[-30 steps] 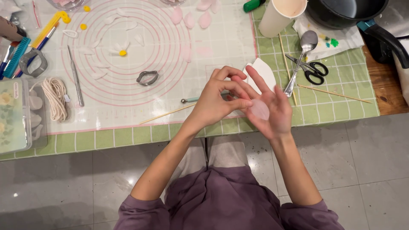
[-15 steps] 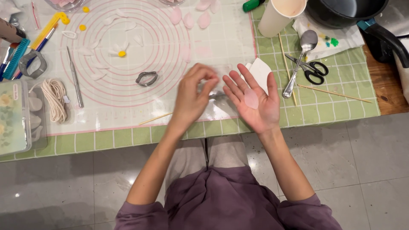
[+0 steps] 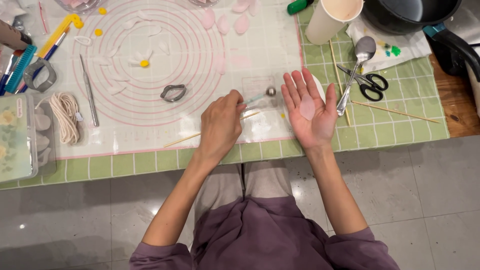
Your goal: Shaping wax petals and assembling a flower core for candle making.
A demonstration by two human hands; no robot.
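The left hand (image 3: 220, 125) pinches a ball-tipped tool (image 3: 257, 96) whose shaft runs rightward, its ball just left of the flat, open right hand (image 3: 310, 110) cradling a pale pink petal (image 3: 307, 106).

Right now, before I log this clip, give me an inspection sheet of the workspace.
Surface: white mat with pink rings on a green grid cover, on a table.
Job's things: pale pink petal lies on the open right hand; ball tool is pinched in the left hand, ball end pointing towards the right hand.
Clutter: metal cutter, scissors, spoon, paper cup, skewer, loose petals, string, plastic box.
Grippers: left closed on the ball tool; right flat, palm up.
Cables: nothing seen.
Surroundings: grey tiled floor, dark pot at the table's far corner.
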